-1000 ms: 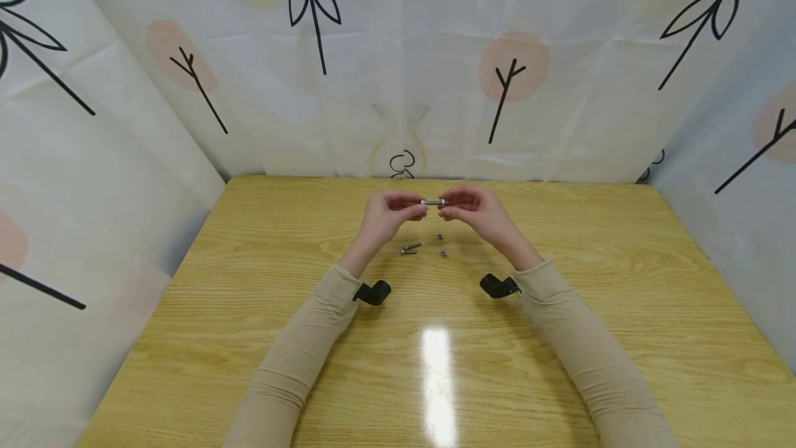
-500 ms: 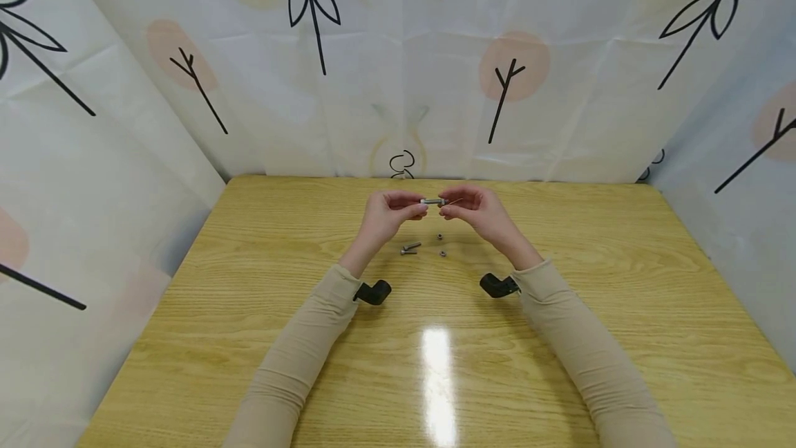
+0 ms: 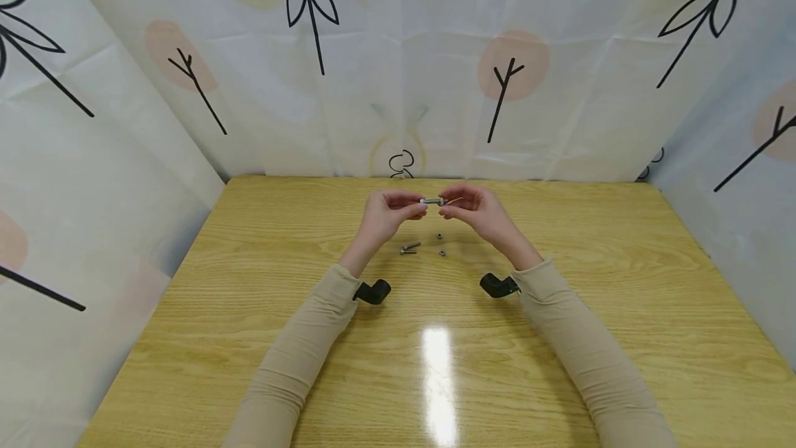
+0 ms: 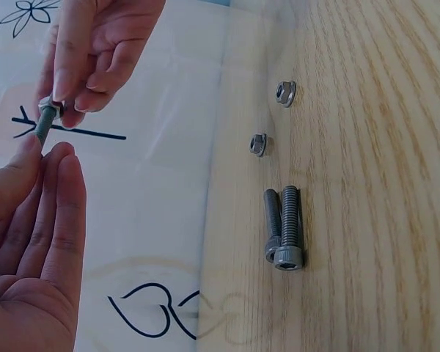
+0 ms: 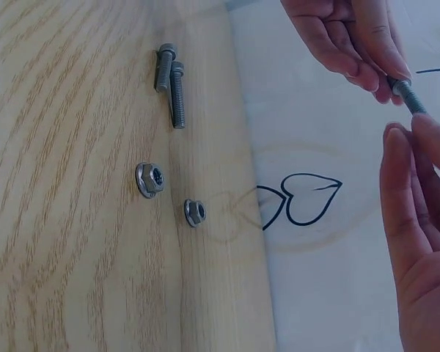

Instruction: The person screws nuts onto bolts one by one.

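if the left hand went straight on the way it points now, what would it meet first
Probably the right hand or the nut it pinches, at the far end of the bolt; depth looks unclear.

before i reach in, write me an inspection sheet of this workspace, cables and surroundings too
Surface: wood-grain table with a bright light reflection
Job's things: held bolt, off the table, with a nut at one end; two bolts and two flange nuts lying on the table
Clutter: nothing seen
Grips: left grip pinches the held bolt's other end; right grip pinches the nut
Cables: nothing seen
Surroundings: patterned white sheets behind and on both sides
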A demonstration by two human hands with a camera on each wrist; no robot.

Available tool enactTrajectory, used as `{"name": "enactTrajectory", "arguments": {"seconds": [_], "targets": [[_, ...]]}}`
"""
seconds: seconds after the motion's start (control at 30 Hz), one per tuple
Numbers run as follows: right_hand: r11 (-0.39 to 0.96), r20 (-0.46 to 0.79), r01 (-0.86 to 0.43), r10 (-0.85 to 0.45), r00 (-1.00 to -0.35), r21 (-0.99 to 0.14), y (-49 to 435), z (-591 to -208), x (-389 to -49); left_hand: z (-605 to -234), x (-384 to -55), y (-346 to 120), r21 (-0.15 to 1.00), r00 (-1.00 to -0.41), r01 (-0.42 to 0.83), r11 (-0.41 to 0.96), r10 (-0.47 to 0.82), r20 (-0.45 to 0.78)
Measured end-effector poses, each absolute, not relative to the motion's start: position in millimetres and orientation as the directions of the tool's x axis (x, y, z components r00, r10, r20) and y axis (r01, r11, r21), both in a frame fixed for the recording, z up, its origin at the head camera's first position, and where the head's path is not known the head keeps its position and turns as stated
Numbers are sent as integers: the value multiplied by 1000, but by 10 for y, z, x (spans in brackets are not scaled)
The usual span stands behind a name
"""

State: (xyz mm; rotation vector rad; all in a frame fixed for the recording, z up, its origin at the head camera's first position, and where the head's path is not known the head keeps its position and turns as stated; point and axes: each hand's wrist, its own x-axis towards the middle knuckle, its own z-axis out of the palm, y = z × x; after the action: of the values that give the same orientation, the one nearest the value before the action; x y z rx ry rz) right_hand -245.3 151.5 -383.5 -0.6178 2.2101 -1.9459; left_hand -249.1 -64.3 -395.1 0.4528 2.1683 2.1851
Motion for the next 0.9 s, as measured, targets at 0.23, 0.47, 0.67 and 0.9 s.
{"name": "enactTrajectory", "arguments": {"seconds": [0.23, 0.47, 0.67, 0.9], "targets": [[155, 152, -224, -377, -914, -962, 1498, -3821, -2471, -3928, -2477, -636, 985, -961, 170, -20, 217, 171], [91, 193, -246, -388, -901, -965, 1500, -3832, -2476, -3927, -2489, -640, 986, -961, 160, -49, 220, 167], [155, 168, -247, -400, -901, -957, 1493, -3837, -2481, -3924, -2505, -646, 987, -958, 152, -40, 241, 158], [122, 141, -203, -393, -909, -971, 1488, -3864, -2480, -3929, -2510, -648, 988, -958, 150, -42, 239, 156]]}}
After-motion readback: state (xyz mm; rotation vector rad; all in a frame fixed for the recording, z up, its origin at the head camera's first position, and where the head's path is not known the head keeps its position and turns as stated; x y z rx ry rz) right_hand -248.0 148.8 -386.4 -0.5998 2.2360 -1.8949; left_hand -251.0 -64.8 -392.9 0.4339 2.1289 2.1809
